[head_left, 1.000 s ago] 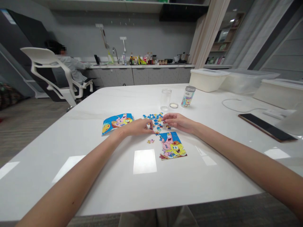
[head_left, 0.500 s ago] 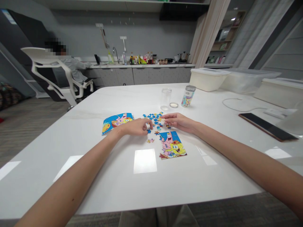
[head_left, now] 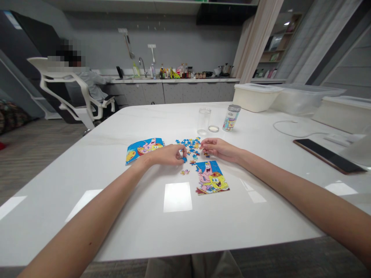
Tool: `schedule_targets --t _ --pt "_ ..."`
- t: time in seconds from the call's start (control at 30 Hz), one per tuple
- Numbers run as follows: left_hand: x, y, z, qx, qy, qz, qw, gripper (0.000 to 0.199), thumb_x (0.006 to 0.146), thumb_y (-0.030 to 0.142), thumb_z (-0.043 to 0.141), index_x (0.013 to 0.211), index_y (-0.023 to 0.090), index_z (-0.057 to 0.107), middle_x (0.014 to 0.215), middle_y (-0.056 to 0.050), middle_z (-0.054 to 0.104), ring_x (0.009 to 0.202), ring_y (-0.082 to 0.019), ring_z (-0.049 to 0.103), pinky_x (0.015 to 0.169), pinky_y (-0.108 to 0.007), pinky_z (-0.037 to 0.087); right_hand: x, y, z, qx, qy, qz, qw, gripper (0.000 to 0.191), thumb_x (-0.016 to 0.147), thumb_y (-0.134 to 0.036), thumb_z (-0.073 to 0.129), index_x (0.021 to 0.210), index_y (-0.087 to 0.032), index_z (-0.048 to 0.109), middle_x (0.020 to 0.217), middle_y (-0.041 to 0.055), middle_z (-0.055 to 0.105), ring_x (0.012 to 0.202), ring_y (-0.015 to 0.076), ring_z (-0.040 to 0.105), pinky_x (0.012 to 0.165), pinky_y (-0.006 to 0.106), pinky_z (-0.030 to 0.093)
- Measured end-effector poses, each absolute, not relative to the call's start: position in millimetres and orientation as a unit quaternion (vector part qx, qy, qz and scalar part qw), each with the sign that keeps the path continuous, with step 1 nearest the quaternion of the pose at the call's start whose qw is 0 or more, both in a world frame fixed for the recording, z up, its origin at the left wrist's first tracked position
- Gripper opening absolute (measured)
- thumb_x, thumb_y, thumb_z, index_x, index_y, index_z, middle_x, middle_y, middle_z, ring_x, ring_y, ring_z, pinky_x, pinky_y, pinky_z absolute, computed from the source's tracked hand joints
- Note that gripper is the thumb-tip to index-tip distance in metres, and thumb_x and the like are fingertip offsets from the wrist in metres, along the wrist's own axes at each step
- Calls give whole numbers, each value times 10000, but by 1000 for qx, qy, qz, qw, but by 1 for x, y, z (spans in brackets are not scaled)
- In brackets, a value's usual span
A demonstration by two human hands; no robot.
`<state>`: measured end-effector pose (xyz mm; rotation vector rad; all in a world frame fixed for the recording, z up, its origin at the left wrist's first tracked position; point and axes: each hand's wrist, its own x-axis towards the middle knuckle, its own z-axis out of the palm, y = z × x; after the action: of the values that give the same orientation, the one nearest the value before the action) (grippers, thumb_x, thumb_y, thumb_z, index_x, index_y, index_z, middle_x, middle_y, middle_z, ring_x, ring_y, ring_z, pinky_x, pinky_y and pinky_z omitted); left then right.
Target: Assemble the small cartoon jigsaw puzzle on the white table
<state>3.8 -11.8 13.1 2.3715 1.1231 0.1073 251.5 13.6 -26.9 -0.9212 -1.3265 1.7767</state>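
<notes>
My left hand [head_left: 171, 154] is curled at the near left of a scatter of loose jigsaw puzzle pieces [head_left: 189, 143], its thumb and forefinger around a blue puzzle piece [head_left: 184, 159]. At the right edge of the scatter, my right hand [head_left: 218, 149] pinches a small puzzle piece, mostly covered by the fingertips. Nearer to me lies a joined section of puzzle [head_left: 212, 178] with a pink and a yellow cartoon figure. Two or so joined pink and yellow pieces [head_left: 184, 172] sit apart to its left. Partly behind my left wrist is a picture sheet [head_left: 136, 150] with the same figures.
Beyond the pieces stand a clear jar [head_left: 204, 122], its ring-like lid [head_left: 213, 128] and a printed canister [head_left: 231, 118]. A phone [head_left: 329, 155], a white cable [head_left: 295, 135] and storage bins [head_left: 256, 97] occupy the right side. A person sits on a white chair [head_left: 78, 83] at far left.
My right fingertips have drawn slightly right, and the pale piece in them shows less. My left hand stays nearly still; the whole view has shifted a little.
</notes>
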Motion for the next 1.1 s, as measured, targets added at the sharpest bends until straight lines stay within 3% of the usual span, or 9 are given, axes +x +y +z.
schedule_targets --t 0.37,0.57,0.8,0.97,1.1 --pt "6 -10 11 874 414 43 251 225 727 265 550 946 218 569 598 46 532 579 -149 538 581 -256 372 251 14 -28 -352 -509 695 365 151 748 -207 770 850 -158 670 859 39 712 727 88 631 682 211 510" --pt "5 -11 14 878 412 36 243 224 739 271 553 954 217 585 584 45 524 589 -155 538 605 -263 374 251 14 -29 -349 -511 695 366 236 687 -251 818 845 -151 676 832 35 700 722 88 618 695 211 499" --pt "3 -7 10 874 420 29 243 217 788 331 567 974 220 585 619 36 576 605 -157 549 624 -265 379 250 11 -24 -353 -532 684 352 261 685 -283 813 850 -143 668 634 -51 571 491 33 422 461 177 358" --pt "4 -6 9 869 428 26 245 253 812 404 577 973 211 590 664 23 612 617 -150 554 627 -257 383 249 10 -23 -364 -522 686 352 244 657 -218 817 840 -147 671 725 -17 615 622 66 526 603 210 440" --pt "4 -8 11 884 386 48 258 325 826 386 574 1087 194 595 727 6 652 624 -135 544 614 -241 381 247 10 -25 -372 -528 666 374 239 631 -173 800 826 -169 662 815 -4 628 704 89 563 671 237 456"
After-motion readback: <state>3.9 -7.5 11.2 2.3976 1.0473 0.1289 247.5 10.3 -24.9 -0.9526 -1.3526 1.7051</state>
